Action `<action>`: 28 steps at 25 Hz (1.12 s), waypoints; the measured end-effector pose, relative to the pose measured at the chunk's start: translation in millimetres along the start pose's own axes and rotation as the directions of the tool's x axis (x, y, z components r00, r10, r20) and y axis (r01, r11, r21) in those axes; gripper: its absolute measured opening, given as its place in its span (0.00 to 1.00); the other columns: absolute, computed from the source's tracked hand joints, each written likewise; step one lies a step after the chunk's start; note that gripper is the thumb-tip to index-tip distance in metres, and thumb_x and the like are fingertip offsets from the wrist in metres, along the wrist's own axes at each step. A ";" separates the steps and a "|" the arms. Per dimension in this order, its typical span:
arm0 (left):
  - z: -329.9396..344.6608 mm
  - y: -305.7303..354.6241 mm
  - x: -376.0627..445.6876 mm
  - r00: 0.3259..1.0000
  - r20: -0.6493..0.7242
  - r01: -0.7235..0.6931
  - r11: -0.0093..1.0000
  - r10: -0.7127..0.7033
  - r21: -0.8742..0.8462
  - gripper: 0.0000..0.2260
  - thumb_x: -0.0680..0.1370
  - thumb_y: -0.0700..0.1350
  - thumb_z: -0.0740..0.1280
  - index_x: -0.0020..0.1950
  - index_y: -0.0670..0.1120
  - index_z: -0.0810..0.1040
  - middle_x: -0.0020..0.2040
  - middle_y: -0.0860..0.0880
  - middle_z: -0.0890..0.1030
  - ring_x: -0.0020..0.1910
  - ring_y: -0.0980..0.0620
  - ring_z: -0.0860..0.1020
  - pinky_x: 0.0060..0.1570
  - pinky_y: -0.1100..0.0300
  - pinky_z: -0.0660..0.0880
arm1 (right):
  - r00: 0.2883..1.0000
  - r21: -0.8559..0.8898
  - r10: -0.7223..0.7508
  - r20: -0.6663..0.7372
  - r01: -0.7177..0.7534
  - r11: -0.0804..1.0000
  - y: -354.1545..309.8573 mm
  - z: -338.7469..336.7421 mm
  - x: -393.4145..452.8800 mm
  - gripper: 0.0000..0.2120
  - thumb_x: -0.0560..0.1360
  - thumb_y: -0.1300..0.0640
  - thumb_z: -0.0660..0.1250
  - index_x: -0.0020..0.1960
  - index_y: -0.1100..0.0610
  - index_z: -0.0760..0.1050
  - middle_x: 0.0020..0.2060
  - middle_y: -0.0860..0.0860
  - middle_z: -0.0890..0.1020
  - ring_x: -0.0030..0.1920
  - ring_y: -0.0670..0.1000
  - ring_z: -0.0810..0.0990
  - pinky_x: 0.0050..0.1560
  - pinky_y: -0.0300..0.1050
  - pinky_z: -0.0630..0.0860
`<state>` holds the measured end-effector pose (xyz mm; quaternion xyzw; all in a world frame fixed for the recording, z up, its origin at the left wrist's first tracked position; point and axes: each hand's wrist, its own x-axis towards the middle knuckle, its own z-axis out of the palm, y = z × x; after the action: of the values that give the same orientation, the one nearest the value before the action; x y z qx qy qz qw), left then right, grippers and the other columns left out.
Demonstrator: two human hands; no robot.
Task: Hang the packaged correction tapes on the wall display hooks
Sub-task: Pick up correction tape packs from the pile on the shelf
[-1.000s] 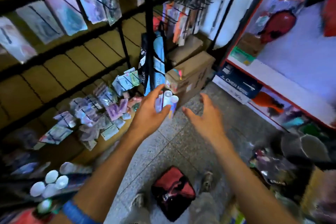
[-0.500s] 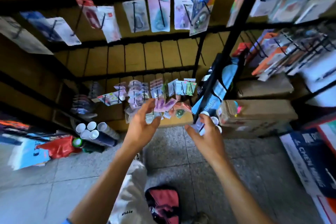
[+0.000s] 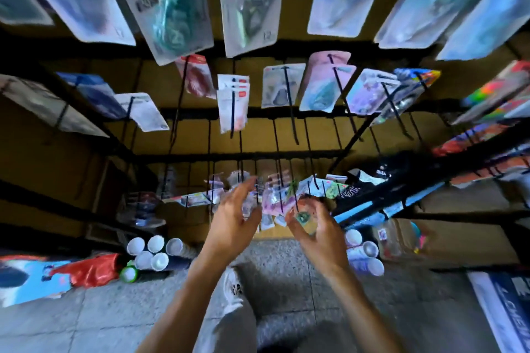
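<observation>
Two hands (image 3: 233, 226) (image 3: 319, 233), one clear packet (image 3: 302, 216)

Both hands (image 3: 229, 226) (image 3: 318, 233) at low hooks (image 3: 282, 198), right pinching a packet (image 3: 301, 216).

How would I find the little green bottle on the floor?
Look down at the grey floor, left of the person's left hand. A bunch of white-capped tubes lies there beside a red bag. The green bottle is at their near edge, the only green cap.
</observation>
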<state>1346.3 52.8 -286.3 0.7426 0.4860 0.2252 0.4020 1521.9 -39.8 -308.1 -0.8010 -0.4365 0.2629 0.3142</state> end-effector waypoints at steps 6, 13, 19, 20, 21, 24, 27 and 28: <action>-29.4 9.8 51.0 0.996 -0.094 -0.015 0.992 0.003 -0.128 0.25 0.79 0.42 0.67 0.76 0.49 0.66 0.69 0.50 0.76 0.68 0.55 0.74 0.65 0.52 0.74 | 0.999 -0.015 -0.042 0.012 0.042 0.999 -17.5 10.0 48.5 0.30 0.73 0.37 0.68 0.70 0.48 0.68 0.61 0.48 0.79 0.61 0.49 0.77 0.55 0.45 0.74; -6.5 2.7 29.2 0.956 -0.252 0.113 0.980 -0.153 -0.166 0.25 0.76 0.53 0.66 0.74 0.52 0.69 0.65 0.53 0.79 0.63 0.56 0.78 0.59 0.47 0.78 | 0.973 0.019 -0.160 0.168 0.159 0.987 -0.3 0.7 68.3 0.33 0.72 0.34 0.67 0.71 0.50 0.68 0.64 0.48 0.78 0.63 0.51 0.77 0.57 0.44 0.73; 31.2 -21.5 28.1 0.973 -0.226 0.030 0.995 -0.051 -0.095 0.21 0.77 0.48 0.67 0.70 0.51 0.72 0.55 0.58 0.80 0.52 0.60 0.79 0.48 0.61 0.77 | 0.959 0.048 -0.189 0.209 0.183 0.982 40.8 30.0 69.0 0.34 0.68 0.34 0.71 0.69 0.48 0.69 0.59 0.46 0.80 0.59 0.47 0.77 0.56 0.25 0.65; 38.9 -32.4 27.1 0.977 -0.212 0.003 0.996 -0.023 -0.094 0.21 0.77 0.48 0.67 0.71 0.50 0.73 0.55 0.56 0.80 0.52 0.60 0.79 0.48 0.62 0.76 | 0.960 0.030 -0.207 0.191 0.205 0.978 51.8 41.0 69.2 0.33 0.69 0.37 0.72 0.69 0.50 0.70 0.59 0.46 0.80 0.59 0.47 0.77 0.53 0.22 0.63; 47.2 -46.4 25.9 0.977 -0.215 -0.020 0.995 -0.001 -0.098 0.21 0.78 0.47 0.67 0.71 0.49 0.73 0.56 0.55 0.81 0.54 0.59 0.79 0.50 0.61 0.76 | 0.957 0.017 -0.228 0.178 0.229 0.973 64.6 53.4 70.0 0.32 0.70 0.38 0.72 0.69 0.51 0.70 0.59 0.47 0.80 0.59 0.47 0.77 0.52 0.22 0.63; 82.1 -110.2 16.7 0.951 -0.308 -0.056 0.971 -0.019 -0.233 0.20 0.78 0.47 0.67 0.70 0.50 0.73 0.58 0.50 0.81 0.58 0.50 0.80 0.56 0.46 0.78 | 0.946 0.003 -0.254 0.202 0.259 0.966 118.8 108.5 66.7 0.34 0.69 0.35 0.69 0.71 0.48 0.68 0.63 0.47 0.78 0.62 0.47 0.76 0.57 0.30 0.67; 112.3 -178.7 18.1 0.921 -0.390 -0.119 0.965 0.019 -0.234 0.16 0.78 0.45 0.67 0.67 0.47 0.76 0.57 0.46 0.82 0.57 0.43 0.81 0.53 0.38 0.77 | 0.935 0.017 -0.276 0.224 0.280 0.960 174.5 170.4 75.0 0.35 0.68 0.33 0.67 0.71 0.46 0.67 0.64 0.47 0.78 0.63 0.47 0.76 0.59 0.28 0.64; 124.9 -199.6 20.1 0.915 -0.402 -0.132 0.971 0.042 -0.199 0.14 0.78 0.44 0.68 0.64 0.46 0.77 0.54 0.46 0.82 0.54 0.43 0.81 0.51 0.39 0.77 | 0.932 0.013 -0.287 0.221 0.291 0.957 193.3 192.6 80.7 0.36 0.68 0.33 0.67 0.72 0.47 0.67 0.64 0.48 0.78 0.63 0.48 0.76 0.59 0.26 0.63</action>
<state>1337.5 64.6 -522.2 0.6535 0.4950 0.4407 0.3656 1530.0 1.3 -589.6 -0.6970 -0.5843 0.2967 0.2911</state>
